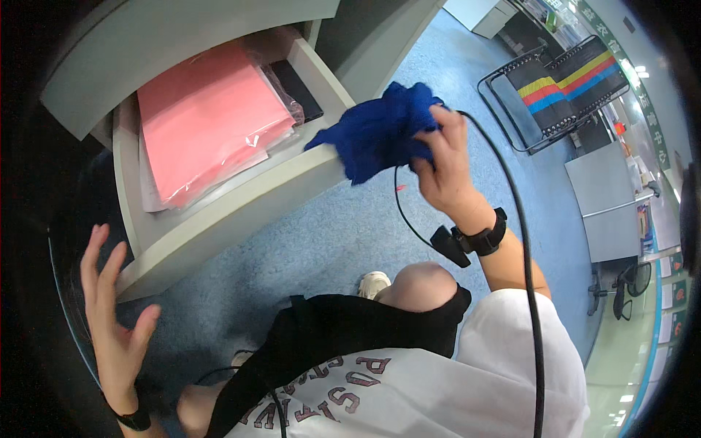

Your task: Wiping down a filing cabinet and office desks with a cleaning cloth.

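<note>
A dark blue cloth is gripped in my right hand, its near part draped against the right end of an open drawer's front edge. Inside the drawer lies a stack of pink paper in clear plastic, with white sheets under it. Beside the stack is a flat black object, partly hidden by the plastic. My left hand is raised near the drawer's left front corner, fingers spread, with nothing in it. Whether it touches the drawer edge I cannot tell.
The drawer belongs to a grey desk. A black folding lounge chair with coloured stripes stands at the far right on the blue floor. A black cable runs past my right arm. Farther right are a white panel and an office chair.
</note>
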The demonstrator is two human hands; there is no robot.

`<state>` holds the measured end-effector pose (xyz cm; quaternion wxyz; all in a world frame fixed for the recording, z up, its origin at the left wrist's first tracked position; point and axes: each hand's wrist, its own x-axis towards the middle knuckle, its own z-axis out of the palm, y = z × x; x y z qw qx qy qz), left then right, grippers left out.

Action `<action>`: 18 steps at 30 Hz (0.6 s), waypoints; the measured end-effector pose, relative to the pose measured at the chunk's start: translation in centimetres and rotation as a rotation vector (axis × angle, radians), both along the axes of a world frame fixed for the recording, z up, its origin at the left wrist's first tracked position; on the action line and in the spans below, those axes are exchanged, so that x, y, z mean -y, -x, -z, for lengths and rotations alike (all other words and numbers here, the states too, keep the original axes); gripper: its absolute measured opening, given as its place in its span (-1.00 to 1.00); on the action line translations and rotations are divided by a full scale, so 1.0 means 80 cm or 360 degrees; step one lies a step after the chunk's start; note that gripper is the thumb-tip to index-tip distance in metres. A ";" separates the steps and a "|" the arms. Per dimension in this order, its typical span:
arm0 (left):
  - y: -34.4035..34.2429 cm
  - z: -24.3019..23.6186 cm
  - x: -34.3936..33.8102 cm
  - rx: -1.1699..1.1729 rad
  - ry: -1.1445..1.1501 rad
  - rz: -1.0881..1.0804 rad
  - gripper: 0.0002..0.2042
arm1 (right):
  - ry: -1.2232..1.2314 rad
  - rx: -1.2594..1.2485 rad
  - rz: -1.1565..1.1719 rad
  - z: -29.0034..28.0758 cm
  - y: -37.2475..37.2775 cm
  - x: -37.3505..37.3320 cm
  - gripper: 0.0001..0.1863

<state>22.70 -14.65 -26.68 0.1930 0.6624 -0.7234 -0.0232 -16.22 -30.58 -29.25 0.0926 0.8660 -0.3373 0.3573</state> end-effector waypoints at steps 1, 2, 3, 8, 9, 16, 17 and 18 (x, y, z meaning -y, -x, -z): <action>0.013 -0.002 0.008 -0.0035 -0.0052 0.0045 -0.34 | -0.0029 0.0107 0.0079 0.006 0.010 0.003 -0.65; 0.026 -0.001 0.016 -0.0026 -0.0028 0.0108 -0.37 | -0.0057 0.0228 0.0112 0.018 0.024 0.013 -0.66; 0.033 0.001 0.023 -0.0003 -0.0038 0.0111 -0.37 | -0.0106 0.0357 0.0191 0.031 0.036 0.022 -0.73; 0.061 0.003 0.048 0.0166 -0.0025 0.0169 -0.53 | -0.1745 0.1456 0.0150 0.155 0.044 0.034 -0.74; 0.065 0.006 0.053 0.0190 -0.0047 0.0099 -0.58 | -0.1899 0.2052 -0.0040 0.159 0.021 0.024 -0.72; 0.060 0.014 0.062 0.0117 0.0063 0.0072 -0.74 | -0.2559 0.2718 -0.0746 0.173 0.008 0.030 -0.70; 0.056 0.014 0.059 0.0153 0.0079 0.0053 -0.73 | -0.2904 0.2769 -0.1037 0.186 -0.001 0.035 -0.72; 0.055 0.019 0.059 0.0140 0.0085 0.0063 -0.73 | -0.3065 0.2784 -0.0910 0.189 -0.018 0.034 -0.73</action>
